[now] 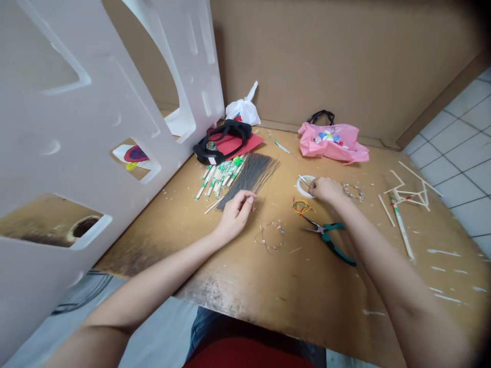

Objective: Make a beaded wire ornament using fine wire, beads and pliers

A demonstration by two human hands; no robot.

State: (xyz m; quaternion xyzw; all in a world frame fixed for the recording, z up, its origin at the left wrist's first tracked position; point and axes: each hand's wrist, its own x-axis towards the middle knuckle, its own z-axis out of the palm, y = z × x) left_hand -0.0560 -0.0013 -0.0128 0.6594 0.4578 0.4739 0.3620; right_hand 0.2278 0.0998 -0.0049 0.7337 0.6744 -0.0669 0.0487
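My right hand (324, 189) is at the rim of a small white dish (302, 190), its fingers pinched together over thin sticks that lean there; what they grip is too small to tell. My left hand (236, 213) hovers by the lower end of a bundle of dark wires (253, 174), thumb and fingertips together around something I cannot make out. Between the hands lie a tangle of coloured bands (302, 206) and a beaded wire ring (273, 235). Pliers with green handles (333, 243) lie with jaws parted beside my right forearm.
Wrapped sticks (217, 179), a black strap (245, 134) on red paper and a white bag (244, 111) are at the back left. A pink bag (333, 144) stands at the back. Joined sticks (412, 197) lie right. A white plastic panel (126, 97) rises on the left.
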